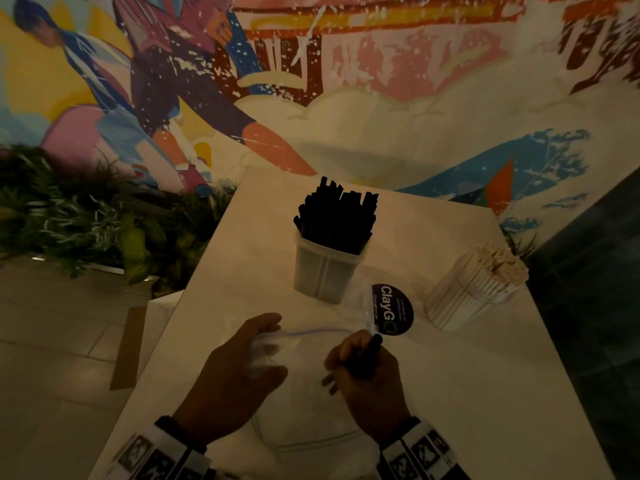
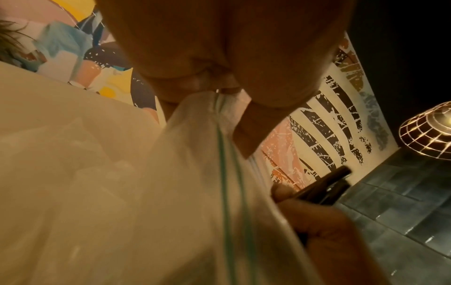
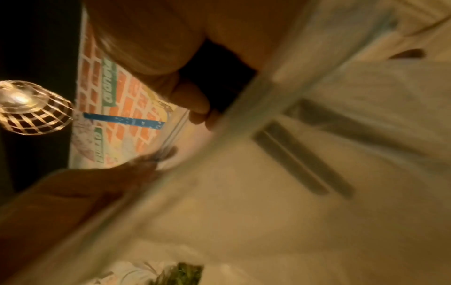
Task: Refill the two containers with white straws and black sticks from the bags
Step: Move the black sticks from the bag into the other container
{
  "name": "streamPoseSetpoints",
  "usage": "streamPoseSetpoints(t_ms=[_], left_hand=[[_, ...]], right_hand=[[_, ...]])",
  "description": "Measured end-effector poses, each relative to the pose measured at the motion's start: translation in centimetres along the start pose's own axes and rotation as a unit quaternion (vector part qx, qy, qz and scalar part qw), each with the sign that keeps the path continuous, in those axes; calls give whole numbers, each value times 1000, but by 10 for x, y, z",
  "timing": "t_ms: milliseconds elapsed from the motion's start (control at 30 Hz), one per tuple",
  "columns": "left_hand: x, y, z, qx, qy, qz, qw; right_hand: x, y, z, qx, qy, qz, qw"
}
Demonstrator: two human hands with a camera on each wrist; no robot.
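Note:
A clear zip bag (image 1: 304,382) lies on the white table (image 1: 485,393) near me. My left hand (image 1: 239,368) pinches the bag's mouth (image 2: 214,108) at its left side. A small bunch of black sticks (image 1: 369,355) is gripped in my right hand (image 1: 367,379) at the bag's right side; their tips (image 2: 334,177) point toward the far side of the table. Further back stands a clear container (image 1: 325,268) packed with upright black sticks (image 1: 337,213). A round container of white straws (image 1: 478,289) leans at the right.
A round black ClayGo sticker (image 1: 393,310) sits between the two containers. Green plants (image 1: 86,216) and a painted mural wall (image 1: 346,81) lie beyond the table's left and far edges. A dark tiled wall (image 1: 595,271) is at the right.

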State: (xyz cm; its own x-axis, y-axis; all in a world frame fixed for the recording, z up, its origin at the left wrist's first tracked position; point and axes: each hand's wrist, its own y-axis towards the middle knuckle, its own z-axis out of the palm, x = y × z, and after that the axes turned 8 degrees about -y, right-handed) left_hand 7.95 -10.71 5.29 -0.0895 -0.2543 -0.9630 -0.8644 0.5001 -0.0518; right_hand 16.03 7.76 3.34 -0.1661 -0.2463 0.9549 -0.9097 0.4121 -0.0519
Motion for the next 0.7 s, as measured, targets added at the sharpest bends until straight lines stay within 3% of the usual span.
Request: streamPoseSetpoints(t_ms=[133, 233, 300, 400, 467, 567, 700], left_hand=[[-3, 0, 1, 36, -100, -33, 994], [-4, 0, -2, 16, -297, -81, 951], [-3, 3, -3, 10, -351, -117, 929], [-1, 6, 2, 52, -197, -93, 975], [-1, 7, 7, 90, -72, -61, 991], [-1, 12, 14, 97, 19, -25, 995], [-3, 17, 26, 109, 27, 38, 993]], right_hand=[[-7, -1, -1, 19, -21, 46, 999], [-8, -2, -1, 6, -25, 72, 997], [-12, -3, 1, 18, -50, 102, 993], [-12, -5, 1, 58, -63, 88, 992], [-3, -4, 0, 40, -47, 47, 997], [12, -4, -3, -16, -4, -32, 999], [22, -8, -3, -48, -30, -76, 995]])
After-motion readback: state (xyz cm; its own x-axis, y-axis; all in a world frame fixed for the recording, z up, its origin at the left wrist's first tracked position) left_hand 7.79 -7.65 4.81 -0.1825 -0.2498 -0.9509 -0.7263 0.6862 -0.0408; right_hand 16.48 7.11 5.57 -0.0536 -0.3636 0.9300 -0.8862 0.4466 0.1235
